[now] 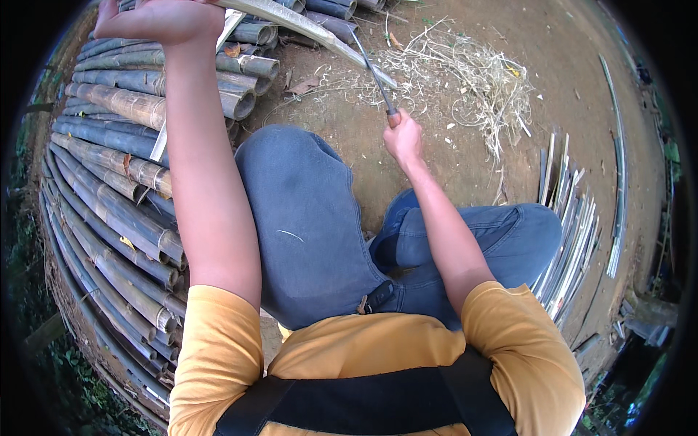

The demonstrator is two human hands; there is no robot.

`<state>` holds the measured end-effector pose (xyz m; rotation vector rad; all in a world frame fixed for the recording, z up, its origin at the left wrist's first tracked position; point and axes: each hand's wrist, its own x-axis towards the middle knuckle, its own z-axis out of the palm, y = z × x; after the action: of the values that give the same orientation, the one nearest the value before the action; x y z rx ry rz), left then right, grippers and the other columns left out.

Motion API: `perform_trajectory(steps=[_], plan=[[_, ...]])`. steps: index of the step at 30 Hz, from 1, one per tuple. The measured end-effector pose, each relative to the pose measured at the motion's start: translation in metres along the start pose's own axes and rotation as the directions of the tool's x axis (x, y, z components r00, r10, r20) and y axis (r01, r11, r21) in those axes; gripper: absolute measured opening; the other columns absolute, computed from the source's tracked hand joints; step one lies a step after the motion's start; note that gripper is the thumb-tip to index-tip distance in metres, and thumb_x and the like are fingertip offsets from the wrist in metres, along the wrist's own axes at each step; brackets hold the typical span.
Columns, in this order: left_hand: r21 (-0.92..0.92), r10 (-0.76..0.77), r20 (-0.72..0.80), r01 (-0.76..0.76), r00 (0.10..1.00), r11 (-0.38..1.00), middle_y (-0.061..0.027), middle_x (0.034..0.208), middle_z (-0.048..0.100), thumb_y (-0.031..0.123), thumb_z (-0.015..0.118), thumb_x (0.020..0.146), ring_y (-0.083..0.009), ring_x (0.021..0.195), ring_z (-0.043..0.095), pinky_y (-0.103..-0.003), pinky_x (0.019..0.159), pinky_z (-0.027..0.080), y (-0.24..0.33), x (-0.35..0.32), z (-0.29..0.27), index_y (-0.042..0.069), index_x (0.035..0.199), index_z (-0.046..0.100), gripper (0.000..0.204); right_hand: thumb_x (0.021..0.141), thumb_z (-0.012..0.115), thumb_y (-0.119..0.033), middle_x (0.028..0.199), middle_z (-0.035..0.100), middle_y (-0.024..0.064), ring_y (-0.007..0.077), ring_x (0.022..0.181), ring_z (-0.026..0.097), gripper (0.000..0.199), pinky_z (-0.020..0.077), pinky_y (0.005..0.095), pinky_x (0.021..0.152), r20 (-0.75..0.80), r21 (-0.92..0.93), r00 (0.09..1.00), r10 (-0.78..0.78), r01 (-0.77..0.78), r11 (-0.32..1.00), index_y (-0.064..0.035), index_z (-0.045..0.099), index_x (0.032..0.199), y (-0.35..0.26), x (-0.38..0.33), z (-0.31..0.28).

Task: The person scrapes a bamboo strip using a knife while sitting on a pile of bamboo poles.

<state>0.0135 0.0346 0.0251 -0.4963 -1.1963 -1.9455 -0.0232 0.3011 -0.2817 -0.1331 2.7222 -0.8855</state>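
At the top left, my left hand (pixel 161 22) is closed at the upper end of a pale split bamboo strip (pixel 313 33); the frame's top edge cuts off part of its fingers. The strip slants down to the right, ending over the dirt ground. My right hand (pixel 404 138) is wrapped round the handle of a long, thin-bladed knife (pixel 374 78). The blade points up and left, crossing the strip near its lower end. Whether the edge touches the strip I cannot tell.
Bamboo poles (pixel 120 105) lie stacked along my left side. A heap of curled pale shavings (pixel 480 80) is on the ground ahead. To my right lies a bundle of split strips (pixel 571 240), with longer thin strips (pixel 618 167) beyond. My bent knees (pixel 291 167) are below the knife.
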Motion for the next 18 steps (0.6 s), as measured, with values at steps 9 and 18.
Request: perform_trajectory(steps=[9,18], plan=[[0.014,0.002,0.013,-0.002,1.000,1.000,0.0038,0.047,0.027,0.066,0.036,0.091,-0.0102,0.034,0.024,-0.025,0.033,0.022,-0.001,0.000,0.001,0.010,0.076,0.040,0.058,0.094,0.058,-0.023,0.098,0.071,0.0242,0.0445,0.098,0.067,0.020,0.0507,0.0558,0.085,-0.030,0.009,0.996,0.081,-0.081,0.997,-0.0101,0.065,0.106,0.032,0.010,0.019],[0.076,0.013,0.019,-0.014,1.000,0.997,0.0043,0.047,0.028,0.065,0.034,0.093,-0.0100,0.034,0.024,-0.024,0.034,0.022,0.005,0.001,-0.004,0.011,0.076,0.041,0.057,0.096,0.055,-0.025,0.103,0.070,0.0246,0.0421,0.103,0.067,0.026,0.0511,0.0526,0.088,0.028,0.022,0.994,0.101,-0.102,0.995,-0.0065,0.066,0.110,0.042,0.018,0.030]])
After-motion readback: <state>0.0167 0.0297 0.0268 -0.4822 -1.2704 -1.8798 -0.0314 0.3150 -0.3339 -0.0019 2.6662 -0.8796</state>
